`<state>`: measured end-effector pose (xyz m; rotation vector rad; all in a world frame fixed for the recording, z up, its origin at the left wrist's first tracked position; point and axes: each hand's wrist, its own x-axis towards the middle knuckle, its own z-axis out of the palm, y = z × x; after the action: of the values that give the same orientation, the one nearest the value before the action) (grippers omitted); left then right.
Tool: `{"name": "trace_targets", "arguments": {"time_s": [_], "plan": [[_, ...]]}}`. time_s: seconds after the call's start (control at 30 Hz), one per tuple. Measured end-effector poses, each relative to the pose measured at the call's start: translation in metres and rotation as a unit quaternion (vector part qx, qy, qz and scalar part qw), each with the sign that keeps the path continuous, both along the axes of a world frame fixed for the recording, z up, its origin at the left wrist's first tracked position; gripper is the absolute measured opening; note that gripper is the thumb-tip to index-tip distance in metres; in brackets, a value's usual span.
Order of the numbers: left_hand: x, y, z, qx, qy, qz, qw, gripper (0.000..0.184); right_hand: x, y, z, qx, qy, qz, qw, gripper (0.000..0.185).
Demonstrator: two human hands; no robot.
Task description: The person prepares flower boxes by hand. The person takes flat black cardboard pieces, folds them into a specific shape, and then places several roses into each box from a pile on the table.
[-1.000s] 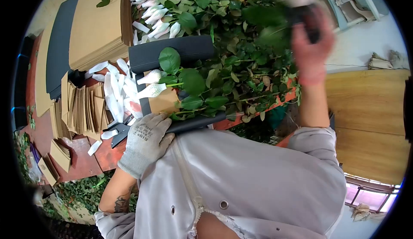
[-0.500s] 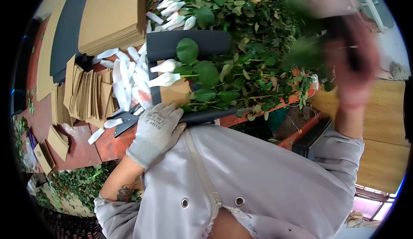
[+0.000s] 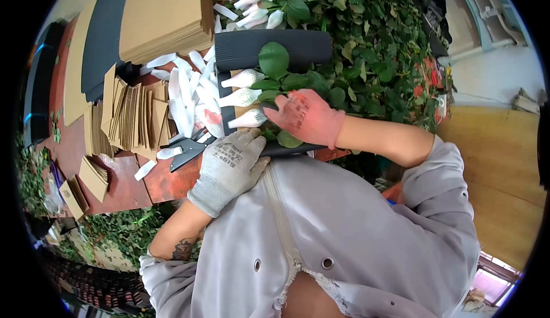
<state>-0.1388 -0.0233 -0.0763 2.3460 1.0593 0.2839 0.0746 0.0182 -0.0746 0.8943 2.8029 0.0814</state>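
Note:
My left hand (image 3: 232, 160), in a grey glove, grips the near edge of a black corrugated sheet (image 3: 295, 149); its fingers lie over the edge, thumb on the near side. My right hand (image 3: 306, 117), in a pinkish-red glove, is closed at the leafy stem of a rose (image 3: 248, 118) whose bud wears a white foam net sleeve. The fingertips are partly hidden by leaves. Two more roses with sleeved buds, the middle one (image 3: 240, 97) and the far one (image 3: 243, 78), lie beside it on the sheet. The sheet's far side (image 3: 272, 48) curls up.
Loose white foam sleeves (image 3: 186, 100) and a black-handled cutting tool (image 3: 192, 150) lie left of the sheet. Folded cardboard pieces (image 3: 134, 114) and a tall cardboard stack (image 3: 166, 20) stand on the red table (image 3: 123, 186). Leafy stems (image 3: 378, 43) fill the far right.
My right hand has swung in from the far right, where it was blurred with greenery, down to the sheet. A third sleeved rose now lies there. My left hand keeps its hold.

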Motion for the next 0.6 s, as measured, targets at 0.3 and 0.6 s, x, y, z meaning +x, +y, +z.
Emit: {"name": "trace_targets", "arguments": {"time_s": [0.3, 0.6], "plan": [[-0.018, 0.04, 0.002, 0.047, -0.033, 0.072, 0.996, 0.024, -0.001, 0.005, -0.012, -0.091, 0.013, -0.035, 0.995, 0.032], [-0.035, 0.072, -0.024, 0.091, 0.013, -0.109, 0.99, 0.015, 0.001, 0.006, -0.027, -0.116, 0.084, -0.063, 0.988, 0.026]]}}
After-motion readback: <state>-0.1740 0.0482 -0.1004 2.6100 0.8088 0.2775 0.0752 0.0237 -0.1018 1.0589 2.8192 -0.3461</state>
